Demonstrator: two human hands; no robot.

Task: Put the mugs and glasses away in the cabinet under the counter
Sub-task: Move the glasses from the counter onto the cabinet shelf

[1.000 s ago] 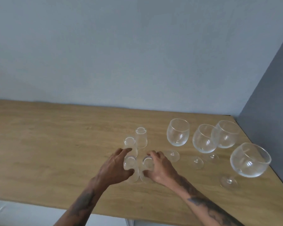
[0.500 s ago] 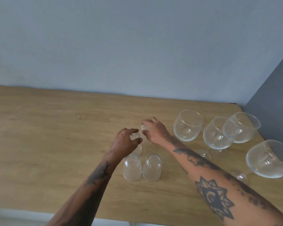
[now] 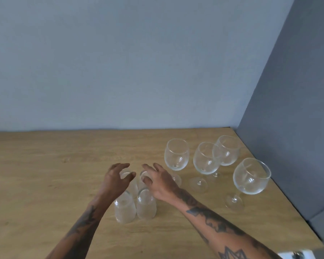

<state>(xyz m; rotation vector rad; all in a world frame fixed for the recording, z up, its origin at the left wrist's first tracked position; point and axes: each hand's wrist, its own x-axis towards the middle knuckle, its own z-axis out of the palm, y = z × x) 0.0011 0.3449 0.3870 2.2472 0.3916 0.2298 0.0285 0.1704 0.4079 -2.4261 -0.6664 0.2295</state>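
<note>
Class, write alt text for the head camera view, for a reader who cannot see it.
Two open hands, left hand and right hand, reach over four small tumblers upside down on a wooden counter. Four stemmed wine glasses stand upright to the right, near a grey wall.

A wooden counter (image 3: 45,184) bears four tumblers (image 3: 146,206) and four wine glasses (image 3: 251,177).

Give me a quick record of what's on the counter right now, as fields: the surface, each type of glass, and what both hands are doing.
surface: wooden counter, grey wall behind
stemmed glasses: four wine glasses upright, at the right
small glasses: four tumblers clustered in the middle; near pair untouched, far pair partly hidden by the hands
left hand: fingers spread over far left tumbler, no closed grip
right hand: fingers spread over far right tumbler, no closed grip
cabinet: not in view
</note>
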